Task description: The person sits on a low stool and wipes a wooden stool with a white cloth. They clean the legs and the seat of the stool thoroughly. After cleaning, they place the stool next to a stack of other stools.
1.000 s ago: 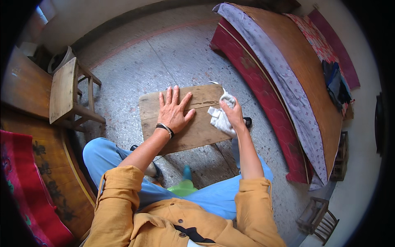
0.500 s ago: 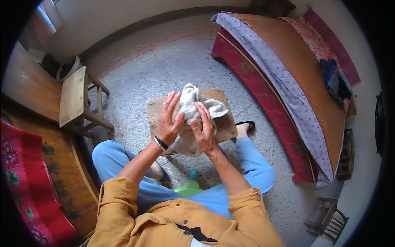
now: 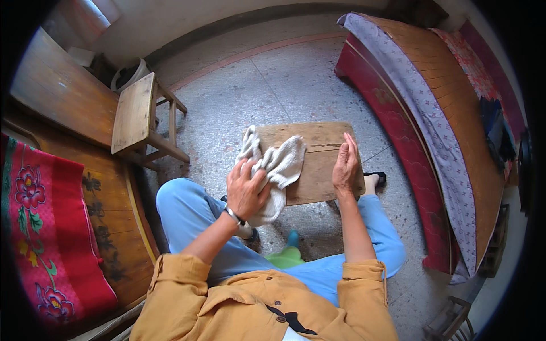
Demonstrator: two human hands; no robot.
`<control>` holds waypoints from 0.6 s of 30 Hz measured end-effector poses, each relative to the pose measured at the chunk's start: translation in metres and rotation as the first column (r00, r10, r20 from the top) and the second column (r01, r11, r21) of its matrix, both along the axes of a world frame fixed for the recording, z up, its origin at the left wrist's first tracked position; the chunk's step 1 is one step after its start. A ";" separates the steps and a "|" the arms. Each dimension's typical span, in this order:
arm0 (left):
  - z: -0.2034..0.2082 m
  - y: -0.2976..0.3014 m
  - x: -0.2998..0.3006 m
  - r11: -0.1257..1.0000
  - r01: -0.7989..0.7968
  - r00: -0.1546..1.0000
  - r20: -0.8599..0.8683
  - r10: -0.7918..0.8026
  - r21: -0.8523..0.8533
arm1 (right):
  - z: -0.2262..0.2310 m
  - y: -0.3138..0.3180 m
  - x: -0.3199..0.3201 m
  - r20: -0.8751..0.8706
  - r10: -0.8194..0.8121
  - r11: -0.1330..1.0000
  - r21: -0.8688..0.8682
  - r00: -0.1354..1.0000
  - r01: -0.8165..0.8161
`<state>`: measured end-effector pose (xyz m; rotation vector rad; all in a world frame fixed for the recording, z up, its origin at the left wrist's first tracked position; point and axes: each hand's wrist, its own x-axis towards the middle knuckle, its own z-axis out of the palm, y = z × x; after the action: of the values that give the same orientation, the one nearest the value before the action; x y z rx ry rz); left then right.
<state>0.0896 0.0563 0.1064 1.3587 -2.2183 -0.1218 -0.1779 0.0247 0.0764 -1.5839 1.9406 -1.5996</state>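
A crumpled off-white cloth (image 3: 284, 162) lies over the left part of a small wooden stool (image 3: 324, 165) between my knees, its near end hanging past the front edge. My left hand (image 3: 245, 190) is on the cloth's left side, fingers curled down into the folds. Toward the stool's right edge, my right hand (image 3: 345, 167) is held edge-on with straight fingers, nothing in it. Whether its side touches the wood I cannot tell.
Another wooden stool (image 3: 133, 113) stands at the left, beside a wooden panel (image 3: 108, 221) draped with a red flowered cloth (image 3: 62, 187). A bed with a red side (image 3: 392, 136) runs along the right. Below me shows a green plastic thing (image 3: 286, 258).
My hands have moved apart: the left took the cloth toward the stool's left side, the right went to its right edge. The whole view has shifted, with things appearing farther right.
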 end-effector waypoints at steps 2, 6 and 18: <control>-0.009 0.018 0.014 0.991 -0.078 0.993 -0.081 0.087 0.113 | 0.002 -0.002 0.004 0.052 0.022 1.000 -0.003 0.998 -0.021; -0.014 0.000 0.006 0.921 -0.131 0.896 -0.355 0.268 0.366 | -0.001 -0.006 0.008 0.084 0.037 0.999 0.013 0.996 -0.039; -0.135 -0.079 0.045 0.757 0.068 0.485 -0.685 0.544 0.650 | -0.005 -0.009 0.005 -0.054 0.011 0.999 0.038 0.998 -0.009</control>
<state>0.1345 -0.0229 -0.0282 1.4451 -1.0855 -1.2309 -0.1727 0.0161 0.0714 -1.6364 1.9743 -1.5222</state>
